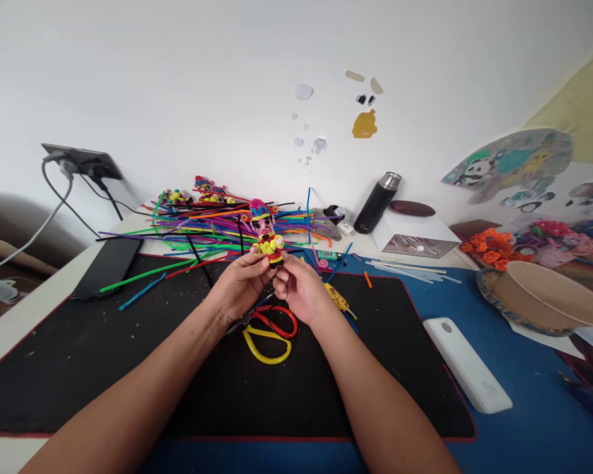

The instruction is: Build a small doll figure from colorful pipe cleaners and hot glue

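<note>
A small pipe-cleaner figure (267,242) with a blue and pink hat, yellow arms and a red body stands upright between my hands, above the black mat (207,382). My left hand (242,280) pinches its lower left side. On the other side, the fingers of my right hand (299,280) close on its lower right part. Scissors with one red and one yellow handle (267,359) lie on the mat just below my hands. Behind the figure spreads a pile of coloured pipe cleaners (207,227).
A black thermos (377,203) stands at the back beside a white box (418,230). A white power bank (467,365) lies right of the mat, near a bowl (558,296). At left are a dark phone (107,266) and a wall socket (82,160) with cables.
</note>
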